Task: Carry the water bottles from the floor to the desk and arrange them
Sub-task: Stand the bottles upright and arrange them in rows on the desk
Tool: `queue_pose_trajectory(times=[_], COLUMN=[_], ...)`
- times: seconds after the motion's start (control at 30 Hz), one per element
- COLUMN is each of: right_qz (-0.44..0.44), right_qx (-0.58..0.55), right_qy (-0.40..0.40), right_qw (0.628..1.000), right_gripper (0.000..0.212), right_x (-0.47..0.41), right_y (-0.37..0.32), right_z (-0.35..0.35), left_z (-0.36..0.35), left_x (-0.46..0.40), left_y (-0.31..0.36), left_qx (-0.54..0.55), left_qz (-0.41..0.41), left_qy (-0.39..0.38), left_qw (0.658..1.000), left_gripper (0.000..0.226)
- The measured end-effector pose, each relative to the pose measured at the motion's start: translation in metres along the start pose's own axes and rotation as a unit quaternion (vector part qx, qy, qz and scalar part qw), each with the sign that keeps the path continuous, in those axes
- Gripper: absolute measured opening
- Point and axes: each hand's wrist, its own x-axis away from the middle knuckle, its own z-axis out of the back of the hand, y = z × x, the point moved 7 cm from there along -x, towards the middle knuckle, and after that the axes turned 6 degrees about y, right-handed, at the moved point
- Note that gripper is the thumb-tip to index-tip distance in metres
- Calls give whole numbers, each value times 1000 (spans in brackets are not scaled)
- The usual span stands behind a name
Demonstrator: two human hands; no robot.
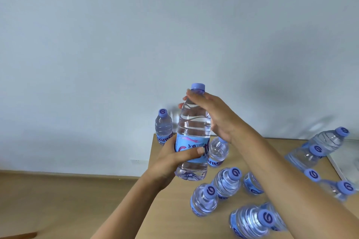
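A clear water bottle (194,128) with a blue label and a purple cap is held upright in the air above the left part of the wooden desk (171,209). My left hand (174,159) grips its lower half around the label, thumb across the front. My right hand (213,114) wraps around its shoulder just below the cap. Several matching bottles stand on the desk: one at the far left corner (163,126), one behind the held bottle (218,151), and a cluster in front (225,182).
More bottles (318,151) stand at the desk's right side beside a white tray-like edge (342,161). A pale wall rises behind the desk. Wooden floor (58,200) lies to the left, with a wall socket (136,161) low on the wall.
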Motion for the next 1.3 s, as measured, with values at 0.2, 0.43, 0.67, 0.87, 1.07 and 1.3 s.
queue_pose_trajectory(times=[0.2,0.43,0.67,0.87,1.07,1.3], right_qz=[24,59,52,38,29,41], right_qx=[-79,-50,-55,-55,-41,-21], right_qy=[30,65,67,66,71,69], right_qw=[996,995,995,996,996,997], right_gripper=[15,14,16,17,18,20], right_x=[1,-4,-10,-12,-15,-18], right_y=[-4,-13,-12,-7,-2,0], right_z=[2,0,0,-1,-2,-6], left_z=[-12,-6,0,2,6,13], left_x=[0,2,2,2,1,-2], left_y=[6,8,9,6,-3,-8], left_qx=[-8,-83,-100,-98,-109,-119], left_qz=[-14,-38,-50,-49,-41,-45], left_qy=[-36,-12,21,24,30,39], left_qw=[999,996,994,994,993,991], left_gripper=[57,65,66,64,66,54])
